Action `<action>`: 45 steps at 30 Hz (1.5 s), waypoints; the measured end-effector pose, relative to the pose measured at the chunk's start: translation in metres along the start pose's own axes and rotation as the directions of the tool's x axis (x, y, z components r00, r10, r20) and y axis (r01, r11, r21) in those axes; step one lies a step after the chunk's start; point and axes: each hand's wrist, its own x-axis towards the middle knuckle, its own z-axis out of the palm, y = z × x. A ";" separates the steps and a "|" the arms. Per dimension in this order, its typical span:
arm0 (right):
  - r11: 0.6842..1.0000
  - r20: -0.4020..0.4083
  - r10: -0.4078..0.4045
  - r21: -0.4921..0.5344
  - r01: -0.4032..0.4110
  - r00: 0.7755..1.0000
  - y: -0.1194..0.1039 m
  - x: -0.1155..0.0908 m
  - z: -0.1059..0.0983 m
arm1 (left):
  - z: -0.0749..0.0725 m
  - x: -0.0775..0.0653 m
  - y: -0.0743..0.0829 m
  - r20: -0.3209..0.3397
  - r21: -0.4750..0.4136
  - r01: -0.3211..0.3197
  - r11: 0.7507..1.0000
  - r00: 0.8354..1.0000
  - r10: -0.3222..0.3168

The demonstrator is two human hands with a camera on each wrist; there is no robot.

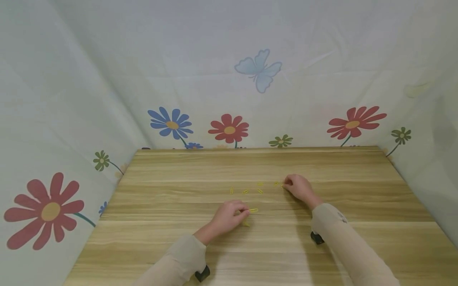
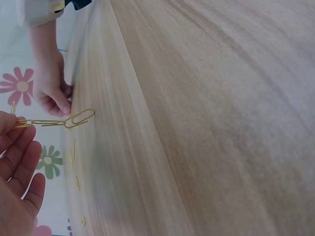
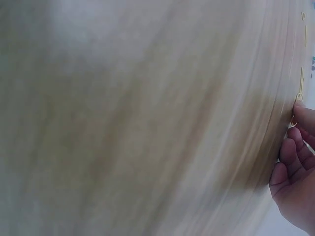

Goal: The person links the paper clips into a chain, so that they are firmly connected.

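Note:
My left hand [image 1: 229, 217] pinches a short chain of linked yellow paper clips [image 2: 78, 118] between thumb and fingertips. One end of the chain sticks out to the right, just over the table. At the table surface, farther back and to the right, my right hand [image 1: 299, 187] has a yellow paper clip [image 3: 294, 121] between its thumb and forefinger, mostly hidden by the fingertips. Several loose clips lie left of that hand, among them an upright-lying one [image 1: 231, 191], a slanted one [image 1: 260, 191] and one near the fingertips [image 1: 276, 183].
The wood-grain table [image 1: 179, 167] reaches back to a pale curtain [image 1: 200, 79] printed with flowers and a butterfly. The curtain also hangs along both sides. Dark devices [image 1: 202, 274] are strapped under both wrists, by beige sleeves [image 1: 347, 234].

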 end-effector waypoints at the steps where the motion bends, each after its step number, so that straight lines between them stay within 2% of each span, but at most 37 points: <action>1: 1.000 -0.004 -0.001 -0.004 0.001 1.000 0.000 0.000 0.000 | 0.000 0.000 0.000 0.000 0.001 0.000 1.000 1.000 0.000; 6: 1.000 -0.002 -0.009 -0.007 0.009 1.000 0.003 -0.001 0.001 | 0.000 0.000 0.001 -0.002 0.009 0.000 1.000 1.000 0.000; 28: 0.994 -0.038 -0.053 0.095 0.056 0.998 0.005 -0.010 -0.008 | 0.000 0.001 0.003 -0.003 0.015 -0.005 1.000 1.000 0.005; 35: 0.988 -0.020 -0.064 0.139 0.066 0.998 -0.006 -0.015 -0.015 | -0.002 0.003 0.005 0.004 0.010 0.007 1.000 1.000 -0.007; 45: 0.971 0.009 -0.120 0.209 0.116 0.993 -0.037 -0.025 -0.016 | -0.001 0.006 0.006 0.009 0.021 0.018 1.000 1.000 -0.019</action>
